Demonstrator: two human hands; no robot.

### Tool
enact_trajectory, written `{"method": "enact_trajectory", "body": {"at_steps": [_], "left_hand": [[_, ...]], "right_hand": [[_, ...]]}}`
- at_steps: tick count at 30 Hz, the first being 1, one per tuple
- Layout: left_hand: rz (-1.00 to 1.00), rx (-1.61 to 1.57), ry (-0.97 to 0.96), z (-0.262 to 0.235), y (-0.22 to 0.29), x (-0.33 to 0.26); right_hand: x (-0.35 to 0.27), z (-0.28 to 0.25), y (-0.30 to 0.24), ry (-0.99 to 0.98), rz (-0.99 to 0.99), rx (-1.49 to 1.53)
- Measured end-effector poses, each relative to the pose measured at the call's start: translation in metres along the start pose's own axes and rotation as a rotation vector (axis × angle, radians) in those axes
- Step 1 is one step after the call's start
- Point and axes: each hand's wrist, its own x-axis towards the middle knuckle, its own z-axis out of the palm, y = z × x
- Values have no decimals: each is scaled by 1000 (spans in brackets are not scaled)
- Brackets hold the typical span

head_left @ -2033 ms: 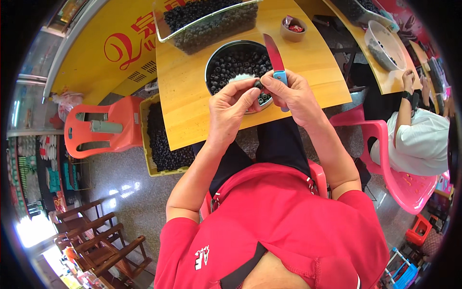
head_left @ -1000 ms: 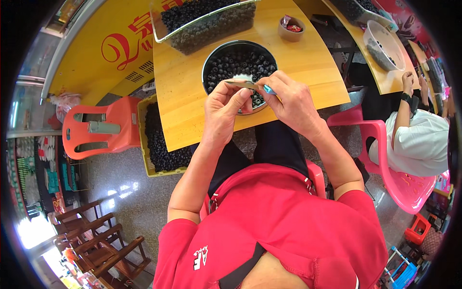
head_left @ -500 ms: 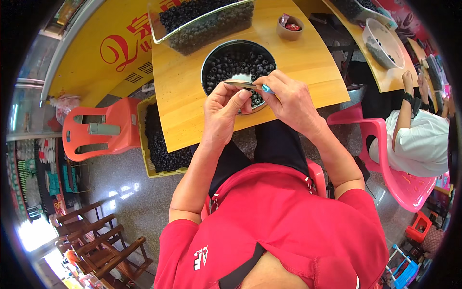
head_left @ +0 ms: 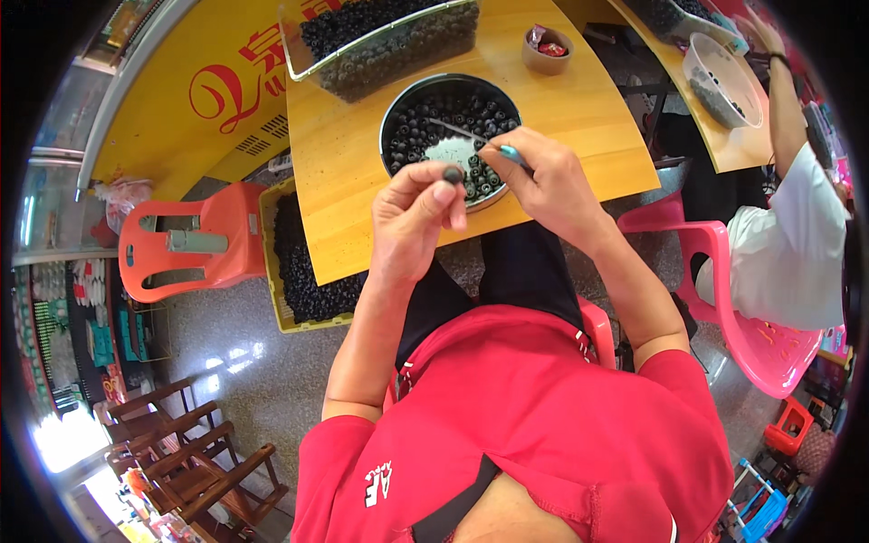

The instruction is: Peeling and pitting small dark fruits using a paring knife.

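Note:
Over the near rim of a round metal bowl (head_left: pixel 384 136), my left hand (head_left: pixel 409 204) pinches a small dark round piece (head_left: pixel 453 175) between thumb and fingers. My right hand (head_left: pixel 543 176) is closed on a thin knife (head_left: pixel 457 130) with a blue handle; its blade points left and away over the bowl, apart from the piece. Many similar dark round pieces (head_left: pixel 412 136) lie in the bowl, some showing paler rings. Their exact kind I cannot make out. Part of the pale bowl bottom shows between them.
The bowl stands on a wooden table (head_left: pixel 579 136). Behind it are a clear tub (head_left: pixel 398 63) of dark pieces and a small cup (head_left: pixel 547 52). A yellow crate (head_left: pixel 281 312) and an orange stool (head_left: pixel 186 242) stand left. A co-worker (head_left: pixel 783 244) sits right, near a pink chair (head_left: pixel 769 357).
The knife blade has moved away from my left fingers, out over the bowl. My left hand has turned and lowered slightly, showing the dark piece. The co-worker's arm has reached forward.

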Motion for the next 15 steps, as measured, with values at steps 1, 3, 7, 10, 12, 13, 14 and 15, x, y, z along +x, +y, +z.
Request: {"method": "enact_trajectory", "body": {"at_steps": [1, 3, 7, 10, 12, 13, 14, 15], "left_hand": [[-6, 34, 68, -2, -1, 3], [11, 61, 90, -2, -3, 1], [130, 246, 106, 3, -5, 2], [211, 367, 71, 3, -5, 3], [256, 436, 50, 3, -5, 3], [277, 467, 45, 4, -5, 4], [298, 497, 40, 5, -5, 4], [298, 496, 37, 6, -5, 5]], "right_hand": [[5, -4, -8, -2, 20, 181], [5, -8, -20, -135, 170, 316], [4, 3, -27, -127, 334, 793], [5, 0, -28, -131, 367, 937], [5, -1, -28, -163, 412, 966], [3, 2, -26, -142, 460, 989], [3, 3, -25, -120, 507, 1011], [3, 3, -25, -118, 506, 1010]]}}
